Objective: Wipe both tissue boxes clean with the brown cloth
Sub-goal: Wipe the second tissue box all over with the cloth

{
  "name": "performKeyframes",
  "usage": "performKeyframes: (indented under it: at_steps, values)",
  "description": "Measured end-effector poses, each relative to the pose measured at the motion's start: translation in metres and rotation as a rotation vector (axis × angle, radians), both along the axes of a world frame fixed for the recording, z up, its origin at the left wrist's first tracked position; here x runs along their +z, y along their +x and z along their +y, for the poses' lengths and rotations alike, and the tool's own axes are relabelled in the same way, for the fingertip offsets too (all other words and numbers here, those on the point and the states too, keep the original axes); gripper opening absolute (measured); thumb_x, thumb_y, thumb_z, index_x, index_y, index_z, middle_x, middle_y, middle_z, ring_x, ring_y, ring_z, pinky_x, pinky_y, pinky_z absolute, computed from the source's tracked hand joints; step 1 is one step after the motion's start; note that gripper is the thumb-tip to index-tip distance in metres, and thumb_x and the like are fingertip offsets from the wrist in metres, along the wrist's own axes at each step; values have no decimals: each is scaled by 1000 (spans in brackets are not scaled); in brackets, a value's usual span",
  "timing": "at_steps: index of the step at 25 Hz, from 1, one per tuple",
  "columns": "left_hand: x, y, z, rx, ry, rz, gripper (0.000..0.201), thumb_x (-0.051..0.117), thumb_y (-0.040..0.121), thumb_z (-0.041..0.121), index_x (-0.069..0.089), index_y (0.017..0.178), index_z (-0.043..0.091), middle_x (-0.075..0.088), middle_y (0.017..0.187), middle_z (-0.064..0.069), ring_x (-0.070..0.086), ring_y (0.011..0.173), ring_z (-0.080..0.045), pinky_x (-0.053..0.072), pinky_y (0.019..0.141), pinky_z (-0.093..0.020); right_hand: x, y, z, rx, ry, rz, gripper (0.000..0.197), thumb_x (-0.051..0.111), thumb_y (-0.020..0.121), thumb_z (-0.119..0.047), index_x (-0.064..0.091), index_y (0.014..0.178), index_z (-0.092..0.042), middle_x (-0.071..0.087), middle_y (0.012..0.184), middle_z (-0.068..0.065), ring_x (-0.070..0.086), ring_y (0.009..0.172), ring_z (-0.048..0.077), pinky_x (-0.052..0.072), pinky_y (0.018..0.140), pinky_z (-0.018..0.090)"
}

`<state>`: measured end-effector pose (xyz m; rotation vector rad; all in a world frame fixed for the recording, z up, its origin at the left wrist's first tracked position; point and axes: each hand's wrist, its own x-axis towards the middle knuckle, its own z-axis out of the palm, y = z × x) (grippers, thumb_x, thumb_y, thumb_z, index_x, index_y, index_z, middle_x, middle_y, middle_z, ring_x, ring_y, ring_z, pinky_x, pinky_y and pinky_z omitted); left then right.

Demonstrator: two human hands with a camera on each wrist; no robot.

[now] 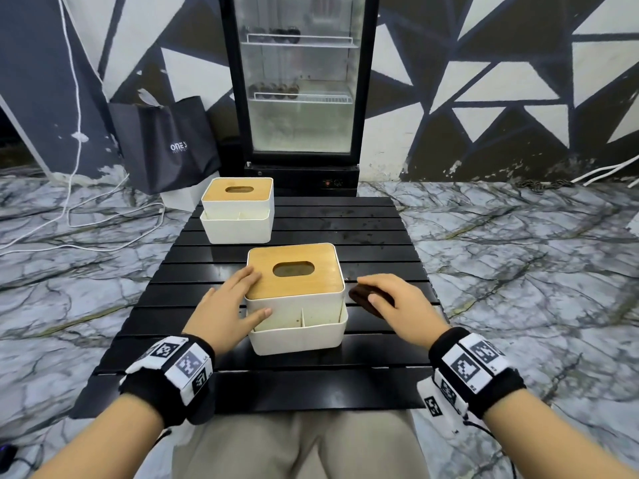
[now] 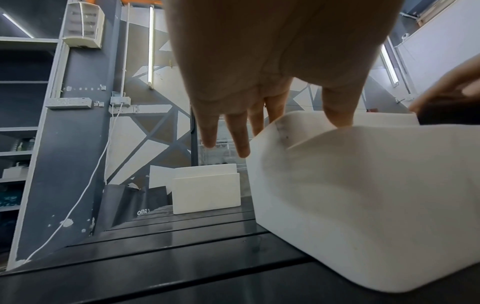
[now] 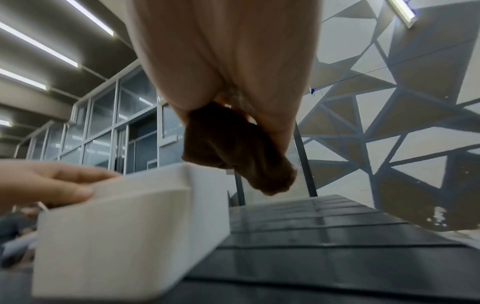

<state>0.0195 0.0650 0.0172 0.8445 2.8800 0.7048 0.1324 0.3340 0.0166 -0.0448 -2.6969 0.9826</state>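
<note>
The near tissue box [image 1: 297,305] is white with a wooden lid and stands in the middle of the black slatted table [image 1: 377,236]. My left hand [image 1: 238,299] rests against its left side, fingers straight along the lid edge and thumb on the front wall; the same box [image 2: 363,205] fills the left wrist view. My right hand [image 1: 390,299] holds the bunched brown cloth [image 1: 366,299] just right of the box, above the table. In the right wrist view the cloth [image 3: 233,148] hangs from my fingers beside the box [image 3: 130,226]. A second tissue box [image 1: 238,210] stands at the far left.
A glass-door fridge [image 1: 297,91] stands behind the table. A dark shopping bag [image 1: 166,143] and white cables [image 1: 79,216] lie on the marble floor to the left. My lap is under the near table edge.
</note>
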Motion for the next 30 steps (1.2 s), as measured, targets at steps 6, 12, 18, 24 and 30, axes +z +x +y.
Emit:
performKeyframes:
  at_steps: [6, 12, 18, 24, 30]
  values:
    - [-4, 6, 3, -12, 13, -32, 76, 59, 86, 46, 24, 148, 21, 13, 158, 8, 29, 140, -15, 23, 115, -39, -47, 4, 12, 40, 275, -374, 41, 48, 92, -19, 43, 133, -22, 48, 134, 3, 42, 121, 27, 26, 107, 31]
    - [-4, 6, 2, -7, -65, -40, 80, 57, 85, 51, 17, 149, 23, 6, 159, 9, 38, 134, -23, 26, 114, -40, -56, 11, 7, 58, 343, -436, 47, 48, 92, -20, 36, 138, -22, 36, 142, 1, 37, 122, 27, 22, 108, 29]
    - [-8, 6, 3, -28, -43, -32, 86, 59, 83, 53, 16, 150, 20, 3, 159, 7, 31, 139, -18, 28, 113, -40, -56, 13, 6, 31, 342, -476, 49, 48, 91, -23, 34, 138, -26, 33, 144, -2, 33, 125, 26, 29, 108, 37]
    - [4, 2, -8, -91, -140, 9, 113, 31, 51, 84, 22, 148, 25, 14, 157, 8, 31, 138, -15, 27, 114, -37, -20, 8, -8, -19, 265, -264, 54, 54, 87, -31, 32, 137, -32, 32, 145, -7, 31, 131, 19, 30, 108, 40]
    - [8, 11, -24, -162, -54, 131, 79, 51, 57, 71, 58, 122, 25, 52, 126, 10, 51, 116, -12, 38, 98, -27, 2, 0, -42, 123, 248, -127, 59, 57, 87, -27, 29, 140, -26, 25, 149, -7, 25, 135, 13, 25, 112, 33]
